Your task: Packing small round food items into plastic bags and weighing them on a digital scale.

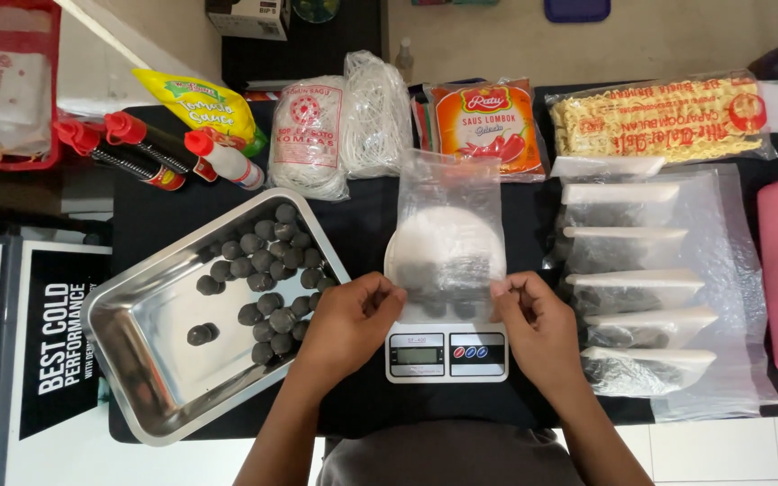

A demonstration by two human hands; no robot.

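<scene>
Both hands (353,315) (533,315) pinching bag (447,225)

A black table (366,225) carries a steel tray (137,351) of dark balls, a white digital scale (446,353), sauce bottles (150,153), noodle packets (659,117), sauce pouches (488,126) and a row of filled clear bags (641,297).

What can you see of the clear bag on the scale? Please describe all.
The bag is clear thin plastic, wrinkled and glossy. It lies flat over the round plate of the white scale, its far end reaching past the plate. A few dark balls show dimly inside, at the near end. The left hand pinches its near left corner, and the right hand pinches its near right corner.
</scene>
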